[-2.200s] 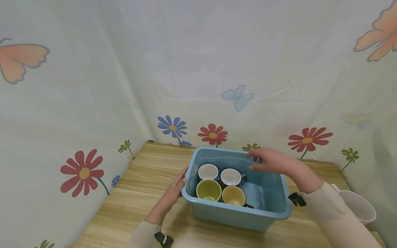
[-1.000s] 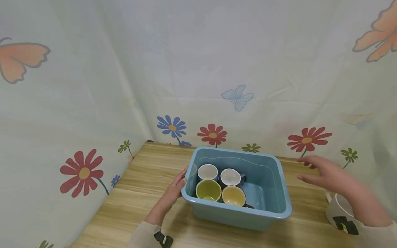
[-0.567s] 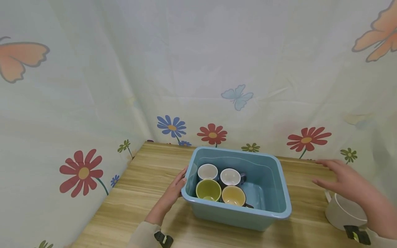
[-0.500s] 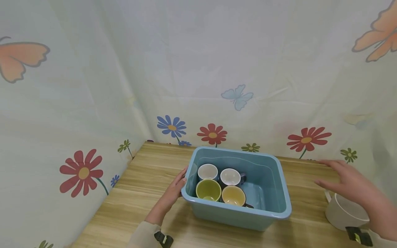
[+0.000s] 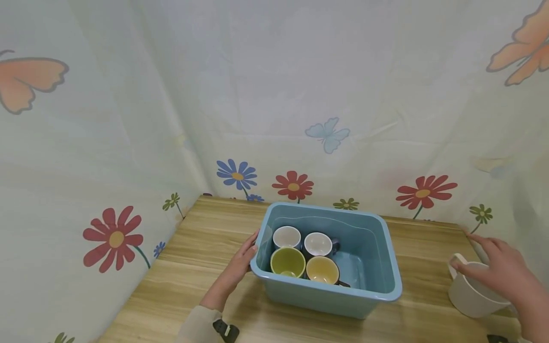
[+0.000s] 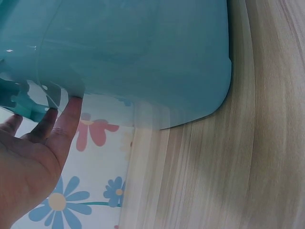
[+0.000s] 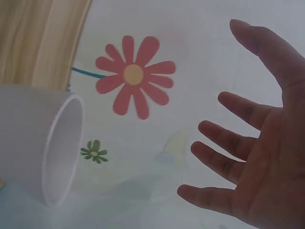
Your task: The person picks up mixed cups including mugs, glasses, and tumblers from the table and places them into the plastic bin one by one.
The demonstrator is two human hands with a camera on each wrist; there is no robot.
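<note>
A light-blue plastic bin [image 5: 317, 297] stands on the wooden table. Inside, at its left half, are several mugs, among them a green one [image 5: 288, 262], a yellow-lined one [image 5: 322, 269] and two white-lined ones [image 5: 286, 237]. My left hand [image 5: 235, 264] touches the bin's left side near the rim, its fingers fairly straight against the wall in the left wrist view. At the right, my right hand [image 5: 502, 271] hovers over a white mug [image 5: 469, 297], fingers spread. The right wrist view shows nothing in that palm, with the mug's mouth some way from the fingertips.
The wooden table [image 5: 206, 228] has its back edge along a curtain [image 5: 257, 95] printed with flowers and butterflies. The curtain also closes in the left and right sides. Black straps are on both wrists.
My right hand has moved from over the bin rightward, then down toward the white mug, with its fingers spread. The left hand, bin and mugs inside it have stayed put.
</note>
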